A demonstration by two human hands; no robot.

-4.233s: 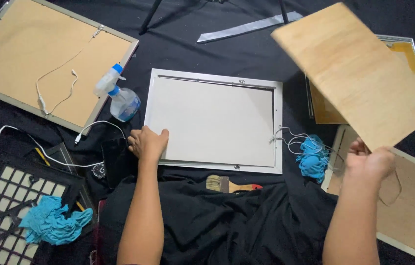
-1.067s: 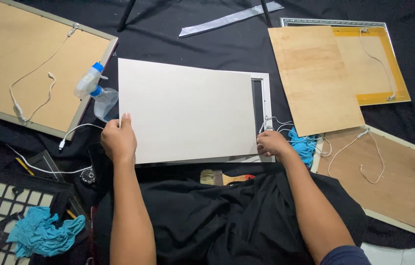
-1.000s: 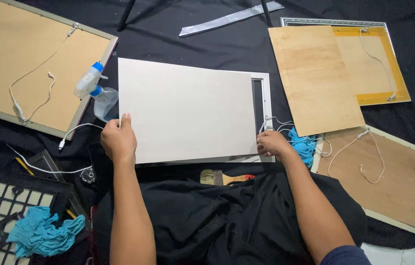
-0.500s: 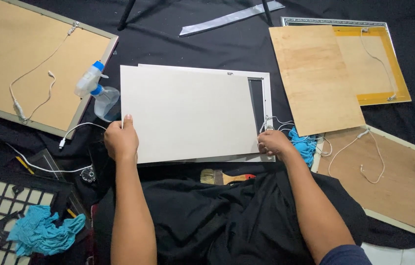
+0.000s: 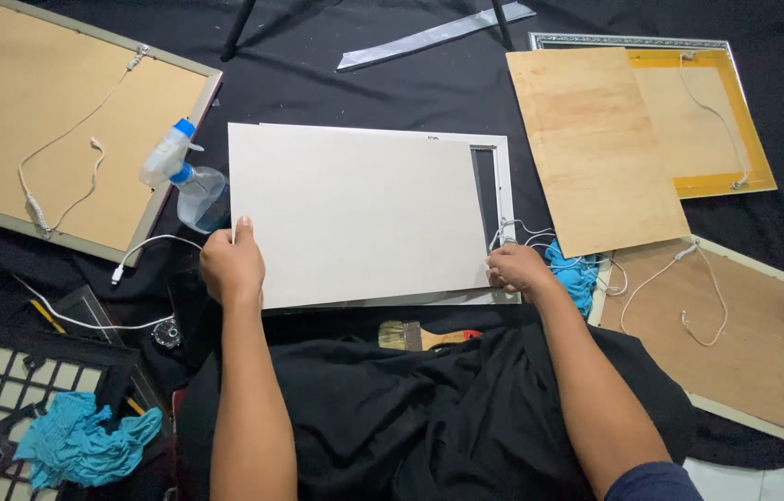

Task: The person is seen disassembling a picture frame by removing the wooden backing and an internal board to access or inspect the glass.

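A white sheet of board (image 5: 355, 211) lies over a white picture frame (image 5: 501, 186), covering all but the frame's right strip. My left hand (image 5: 232, 264) grips the board's lower left corner. My right hand (image 5: 514, 267) pinches its lower right corner, beside the frame's bottom edge. A thin white cord (image 5: 526, 232) trails just above that hand.
A plywood panel (image 5: 591, 148) rests on a yellow-backed frame (image 5: 717, 121) at the right; another frame back (image 5: 726, 325) lies below. A large frame back (image 5: 49, 130) and spray bottle (image 5: 179, 176) sit left. A paintbrush (image 5: 424, 336), blue cloths (image 5: 86, 445) and a grid rack (image 5: 2, 390) are near me.
Four seconds ago my right hand held the plywood panel up; it now lies at the right. The white board now covers the frame, and both hands have slid it slightly right.
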